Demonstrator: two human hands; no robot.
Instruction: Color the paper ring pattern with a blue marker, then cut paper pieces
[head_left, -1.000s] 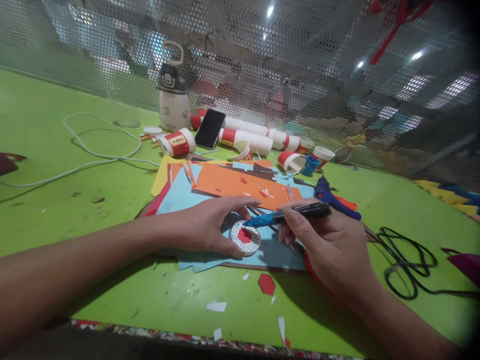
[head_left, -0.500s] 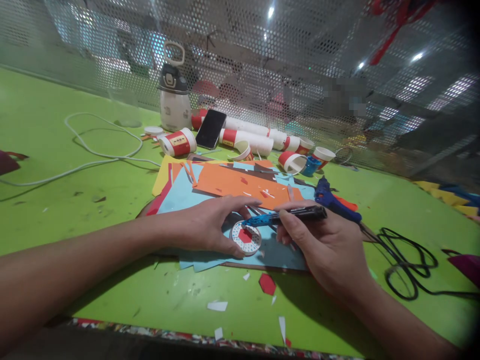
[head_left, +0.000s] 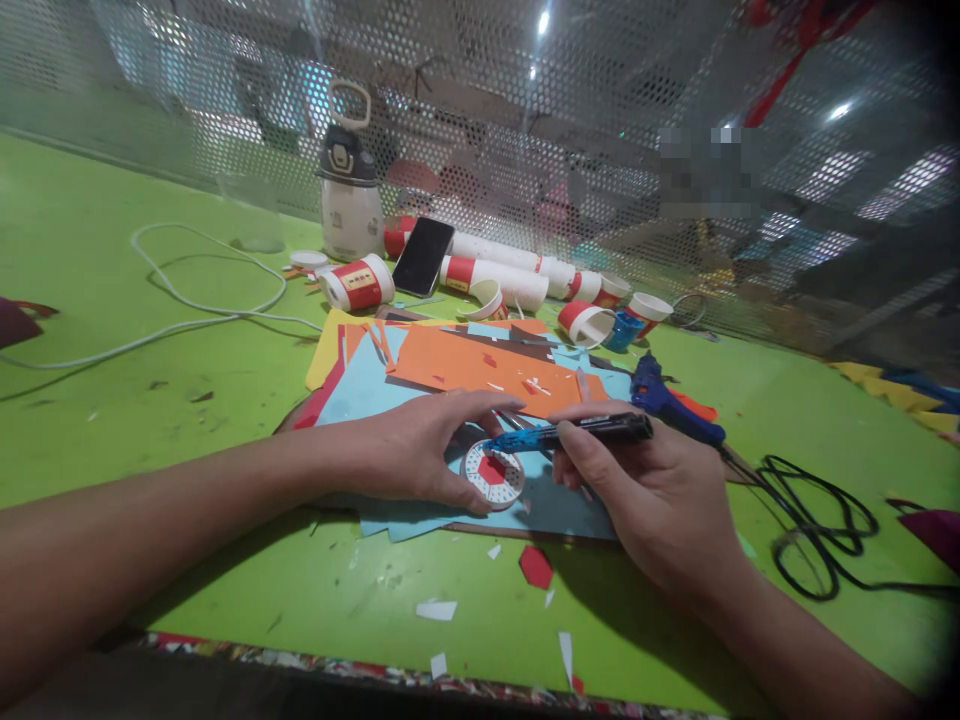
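Note:
Between the thumb and fingers of my left hand (head_left: 420, 450) is a small white paper disc (head_left: 504, 492), with a red hexagon in its middle and blue dots around it. My right hand (head_left: 660, 490) grips a black marker (head_left: 607, 428) whose front part is smeared with blue. The marker's tip is at the disc's upper edge. Beneath the disc lie light blue paper sheets (head_left: 566, 515), with a cut orange sheet (head_left: 442, 362) behind them. A loose red hexagon (head_left: 536, 567) lies on the table just in front of the sheets.
Paper cups (head_left: 360, 283), a phone (head_left: 424, 257) and a bottle (head_left: 351, 200) stand or lie along the back. A blue glue gun (head_left: 667, 400) is at the right, its black cord (head_left: 817, 520) coiled nearby. White paper scraps (head_left: 436, 610) lie near the front edge.
The view has shifted very slightly. Both hands, the marker and the disc keep almost the same positions, with the tip still at the disc's upper edge.

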